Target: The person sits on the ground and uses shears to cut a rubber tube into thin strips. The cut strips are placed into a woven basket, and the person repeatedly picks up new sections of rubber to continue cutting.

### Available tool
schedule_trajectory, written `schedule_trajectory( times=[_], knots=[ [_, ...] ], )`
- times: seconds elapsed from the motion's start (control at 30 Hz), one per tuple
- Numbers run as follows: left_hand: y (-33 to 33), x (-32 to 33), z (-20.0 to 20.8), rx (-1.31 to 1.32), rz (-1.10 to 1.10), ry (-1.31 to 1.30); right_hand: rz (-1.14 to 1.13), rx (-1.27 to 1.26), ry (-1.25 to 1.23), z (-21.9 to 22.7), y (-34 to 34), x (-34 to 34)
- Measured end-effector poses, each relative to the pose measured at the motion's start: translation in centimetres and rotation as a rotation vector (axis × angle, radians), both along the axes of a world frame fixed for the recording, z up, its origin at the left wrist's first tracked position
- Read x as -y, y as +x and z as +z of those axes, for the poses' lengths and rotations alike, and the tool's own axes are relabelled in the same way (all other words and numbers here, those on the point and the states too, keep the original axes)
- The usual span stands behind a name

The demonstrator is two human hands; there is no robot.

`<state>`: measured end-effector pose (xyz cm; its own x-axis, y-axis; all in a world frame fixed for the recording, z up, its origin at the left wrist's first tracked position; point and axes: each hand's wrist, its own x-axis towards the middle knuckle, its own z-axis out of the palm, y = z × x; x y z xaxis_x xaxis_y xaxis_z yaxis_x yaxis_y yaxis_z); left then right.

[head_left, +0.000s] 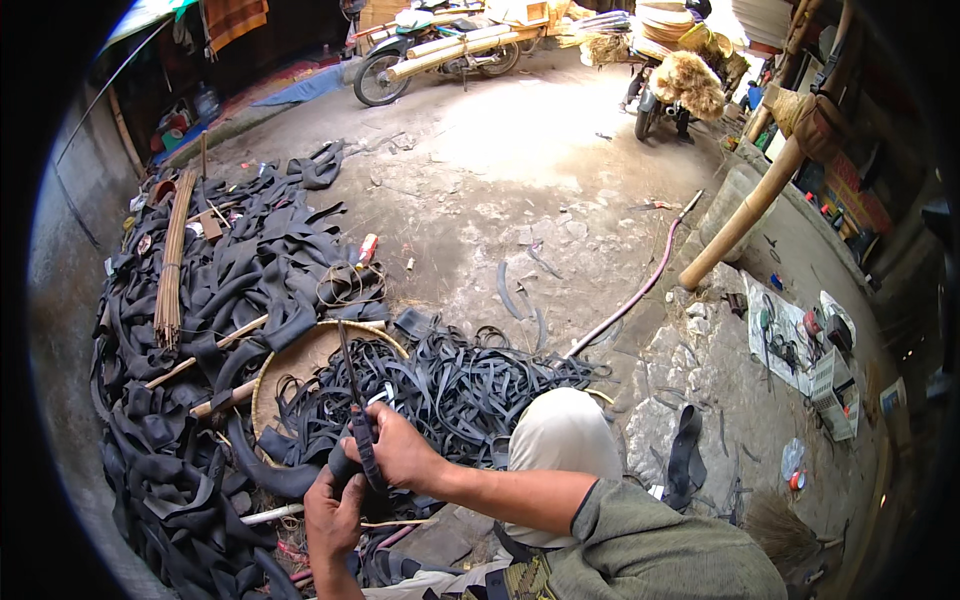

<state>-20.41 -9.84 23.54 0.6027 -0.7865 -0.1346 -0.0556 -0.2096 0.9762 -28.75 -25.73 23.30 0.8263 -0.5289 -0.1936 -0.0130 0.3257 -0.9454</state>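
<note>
While both hands grip a rubber strip [352, 385], cracked concrete yard [500, 170], heaped black tubes [260, 250], parked motorbike [420, 45]

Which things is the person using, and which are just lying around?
In use:
left hand
right hand
black rubber strip
round woven tray holding cut strips
pile of black rubber tubes

Lying about:
bundle of thin sticks
motorbike
thick bamboo pole
broom

Hands [365, 480] on black rubber strip [352, 385]
</note>
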Motion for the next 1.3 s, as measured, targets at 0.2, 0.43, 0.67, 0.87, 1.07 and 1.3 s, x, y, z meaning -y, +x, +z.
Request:
schedule_trajectory(
  times=[0.2, 0.43, 0.67, 0.87, 1.07, 1.3],
  knots=[
    [1.8, -0.3, 1.5, -0.197, 0.247, -0.160, 0.108, -0.102, -0.304, 1.0, -0.2, 1.4],
    [5.0, -2.6, 1.3, -0.315, 0.414, -0.401, 0.427, -0.117, -0.275, 1.1, -1.2, 0.3],
    [6.1, -4.8, 2.5, -0.254, 0.576, -0.336, 0.657, -0.206, -0.258, 0.2, -1.7, -1.5],
    [6.5, -5.9, 3.5, -0.212, 0.625, -0.355, 0.777, -0.176, -0.409, -0.7, -1.4, -2.6],
    [6.2, -6.1, 3.0, -0.198, 0.557, -0.280, 0.794, -0.205, -0.383, -1.3, -0.9, -3.3],
    [5.4, -5.3, 2.6, -0.238, 0.481, -0.297, 0.720, -0.193, -0.310, -1.5, -0.9, -3.3]
  ],
)
